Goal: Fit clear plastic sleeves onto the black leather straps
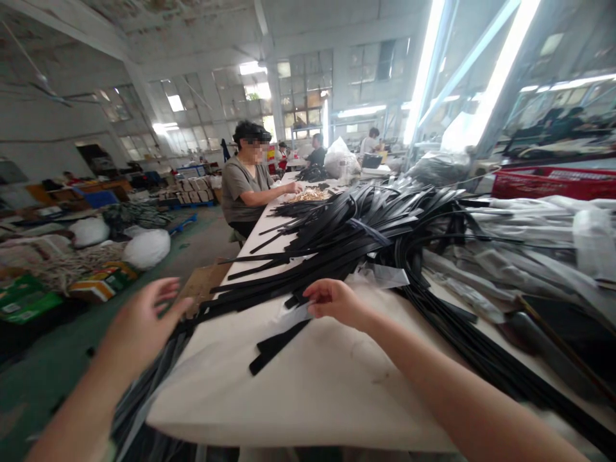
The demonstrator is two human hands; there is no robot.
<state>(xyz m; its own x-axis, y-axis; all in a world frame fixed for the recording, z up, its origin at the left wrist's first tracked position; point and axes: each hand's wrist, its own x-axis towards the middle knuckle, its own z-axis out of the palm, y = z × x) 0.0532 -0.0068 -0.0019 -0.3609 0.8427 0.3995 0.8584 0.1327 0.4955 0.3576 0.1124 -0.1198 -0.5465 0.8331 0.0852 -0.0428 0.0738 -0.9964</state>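
Surface: white table (308,391) in a factory hall.
Left hand (139,327): open, off the table edge, holding nothing.
Right hand (337,300): pinching a black strap (276,346) lying on the table.
Beyond: strap pile (366,224); seated co-worker (248,183).

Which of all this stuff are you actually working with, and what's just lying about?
In hand: right hand pinching a black strap; left hand open at the table edge; heap of black straps.

Lying about: red crate, white sacks, clear plastic sleeves.
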